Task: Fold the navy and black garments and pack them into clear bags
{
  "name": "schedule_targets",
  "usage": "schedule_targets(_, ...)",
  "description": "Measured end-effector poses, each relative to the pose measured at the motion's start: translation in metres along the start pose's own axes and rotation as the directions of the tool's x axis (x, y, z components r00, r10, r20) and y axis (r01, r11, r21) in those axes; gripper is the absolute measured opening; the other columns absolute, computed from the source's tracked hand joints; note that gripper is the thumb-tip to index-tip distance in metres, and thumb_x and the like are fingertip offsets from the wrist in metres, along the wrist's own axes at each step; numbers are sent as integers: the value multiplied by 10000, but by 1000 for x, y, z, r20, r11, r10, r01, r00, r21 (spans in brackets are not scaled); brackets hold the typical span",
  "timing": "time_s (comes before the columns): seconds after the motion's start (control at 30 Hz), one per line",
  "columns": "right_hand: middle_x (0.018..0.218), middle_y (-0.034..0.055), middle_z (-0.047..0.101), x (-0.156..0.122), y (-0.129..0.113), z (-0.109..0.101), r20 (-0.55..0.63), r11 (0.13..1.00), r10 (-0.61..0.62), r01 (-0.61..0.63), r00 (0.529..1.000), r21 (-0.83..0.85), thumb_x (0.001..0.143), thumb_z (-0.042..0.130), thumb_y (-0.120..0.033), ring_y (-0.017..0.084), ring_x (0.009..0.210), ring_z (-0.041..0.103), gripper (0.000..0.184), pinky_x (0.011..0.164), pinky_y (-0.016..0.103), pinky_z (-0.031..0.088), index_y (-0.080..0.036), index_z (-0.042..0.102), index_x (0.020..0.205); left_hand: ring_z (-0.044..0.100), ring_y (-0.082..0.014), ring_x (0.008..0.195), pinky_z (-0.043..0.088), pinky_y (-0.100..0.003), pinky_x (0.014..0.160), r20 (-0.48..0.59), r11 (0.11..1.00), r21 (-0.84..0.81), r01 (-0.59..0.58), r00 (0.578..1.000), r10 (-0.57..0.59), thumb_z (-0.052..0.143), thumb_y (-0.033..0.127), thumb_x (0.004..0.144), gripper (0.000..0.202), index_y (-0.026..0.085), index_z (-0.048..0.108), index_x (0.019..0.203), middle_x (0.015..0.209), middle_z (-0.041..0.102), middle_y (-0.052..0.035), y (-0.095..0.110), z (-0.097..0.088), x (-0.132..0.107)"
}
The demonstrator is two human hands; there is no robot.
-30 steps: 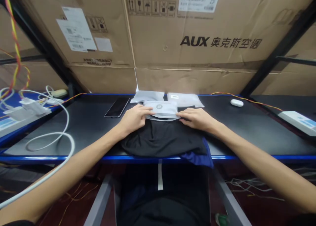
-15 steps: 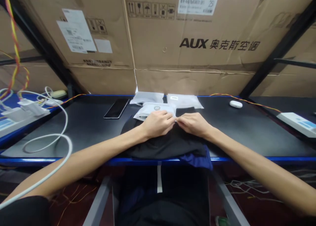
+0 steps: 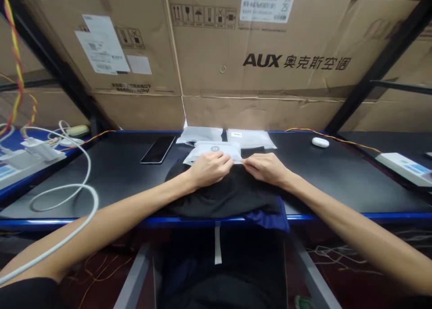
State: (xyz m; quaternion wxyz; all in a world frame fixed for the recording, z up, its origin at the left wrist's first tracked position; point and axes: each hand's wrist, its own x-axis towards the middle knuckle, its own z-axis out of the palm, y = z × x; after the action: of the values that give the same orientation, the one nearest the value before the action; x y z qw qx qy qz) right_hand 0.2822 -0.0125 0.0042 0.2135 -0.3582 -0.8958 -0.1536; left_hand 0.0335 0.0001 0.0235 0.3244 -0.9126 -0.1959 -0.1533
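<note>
A frosted plastic pouch (image 3: 216, 148) with a round dark mark lies on a folded black cloth (image 3: 229, 196) that has a blue part at its right. My left hand (image 3: 212, 168) is closed on the pouch's near edge, its fingers bent over it. At the pouch's near right corner, my right hand (image 3: 265, 168) pinches the edge between thumb and fingers. Two more frosted pouches lie just behind, one at the left (image 3: 200, 134) and one with a small label at the right (image 3: 251, 138).
A phone (image 3: 158, 149) lies left of the pouches. To the right are a white earbud case (image 3: 320, 142) and a power strip (image 3: 405, 168). A white cable (image 3: 90, 187) loops over the left side. A large cardboard panel (image 3: 216, 74) stands behind the table.
My left hand has slid a little to the left along the pouch's edge, away from my right hand. My right hand stays at the corner.
</note>
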Motion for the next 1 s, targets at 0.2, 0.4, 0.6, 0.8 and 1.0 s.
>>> schedule_targets(0.2, 889, 91, 778, -3, 11, -1, -34, 996, 5, -2, 999, 86, 988, 489, -206, 193, 772, 710, 244, 701, 287, 503, -183, 713, 894, 626, -204, 784, 444, -314, 666, -12, 1000, -15, 18, 1000, -18, 460, 194, 1022, 250, 162, 643, 854, 829, 665, -59, -28, -4, -40)
schedule_targets(0.4, 907, 83, 787, -3, 14, 0, -42, 990, 17, -11, 999, 139, 987, 491, -227, 195, 787, 723, 240, 716, 293, 522, -189, 715, 911, 627, -187, 785, 466, -303, 686, 46, 996, -45, 74, 996, -72, 472, 209, 1021, 245, 177, 639, 846, 856, 681, -55, -44, -6, -73)
schedule_targets(0.6, 889, 82, 784, -4, 16, -2, -20, 990, 43, -40, 999, 137, 981, 511, -235, 201, 777, 720, 232, 718, 298, 522, -193, 728, 910, 630, -185, 817, 480, -293, 684, 33, 995, -35, 97, 995, -96, 463, 180, 1020, 229, 173, 634, 869, 899, 686, -58, -50, -10, -84)
schedule_targets(0.8, 867, 68, 775, -4, 18, -4, -5, 990, 64, -63, 998, 130, 968, 534, -230, 197, 780, 708, 222, 730, 293, 515, -215, 739, 884, 628, -189, 824, 487, -291, 703, 71, 974, -138, 180, 983, -171, 448, 204, 1029, 249, 171, 630, 861, 870, 670, -62, -55, -10, -92)
schedule_targets(1.0, 866, 69, 776, -4, 18, -3, -1, 991, 57, -56, 998, 122, 971, 533, -229, 192, 771, 705, 226, 725, 286, 509, -212, 741, 883, 623, -203, 790, 491, -305, 679, 118, 969, -116, 218, 972, -205, 450, 195, 1000, 247, 180, 614, 815, 821, 653, -64, -53, -10, -87)
